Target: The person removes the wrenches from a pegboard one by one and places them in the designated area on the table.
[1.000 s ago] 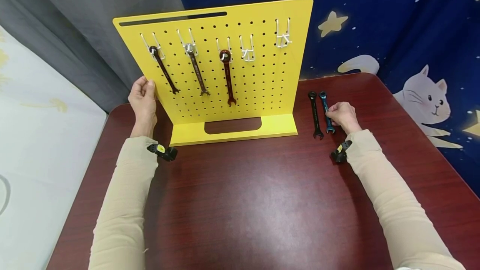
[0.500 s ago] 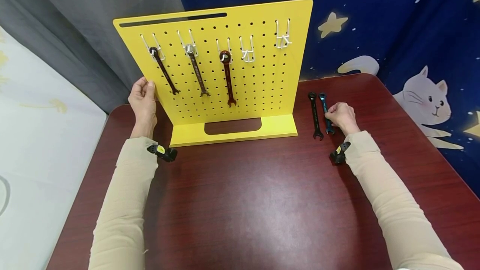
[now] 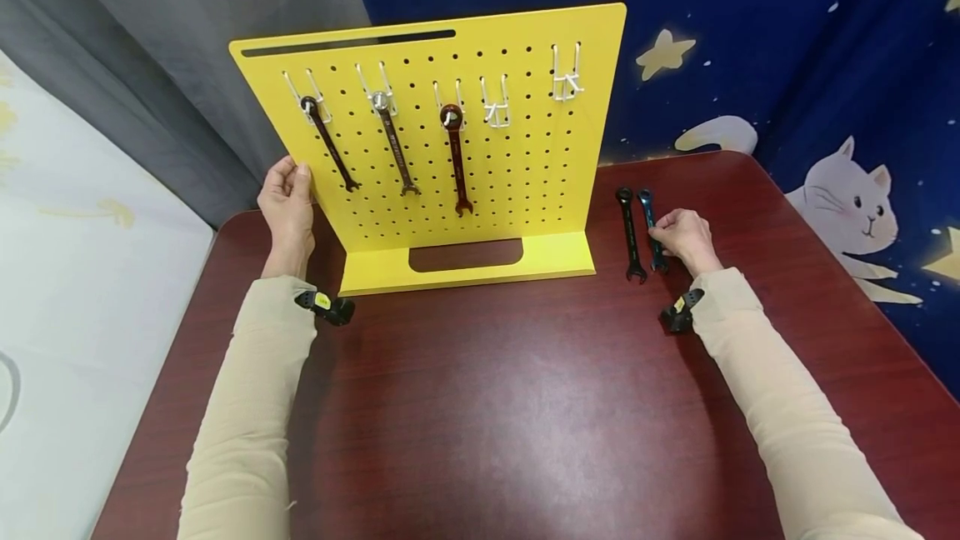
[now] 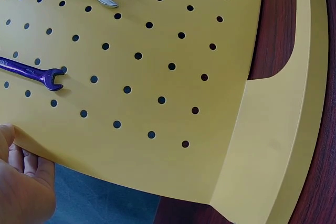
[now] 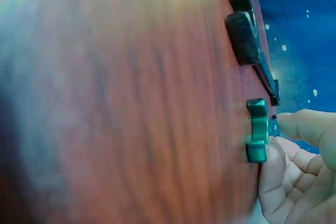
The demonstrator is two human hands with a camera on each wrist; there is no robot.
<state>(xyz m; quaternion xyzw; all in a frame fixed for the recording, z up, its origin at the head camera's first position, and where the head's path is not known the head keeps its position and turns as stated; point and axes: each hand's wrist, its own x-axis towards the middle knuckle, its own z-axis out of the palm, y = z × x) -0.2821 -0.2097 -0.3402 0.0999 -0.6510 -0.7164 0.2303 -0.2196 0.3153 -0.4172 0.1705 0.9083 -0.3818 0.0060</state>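
Note:
A yellow pegboard stand [image 3: 517,182] is upright on a dark red table [image 3: 510,407]. My left hand [image 3: 287,194] grips its left edge, fingers behind the panel [image 4: 173,108]. On its hooks hang a dark wrench [image 3: 330,148], a silver wrench [image 3: 395,152] and a red-brown wrench [image 3: 456,161]. To the right of the stand a black wrench [image 3: 628,232] and a blue wrench [image 3: 647,207] lie side by side on the table. My right hand [image 3: 678,232] pinches the blue wrench's shaft near its open end [image 5: 257,129].
Two pairs of white hooks [image 3: 495,107] at the board's upper right carry nothing. A blue star-and-cat cloth [image 3: 825,107] hangs behind the table, a grey curtain [image 3: 150,65] at back left. The table's right edge runs close to my right arm.

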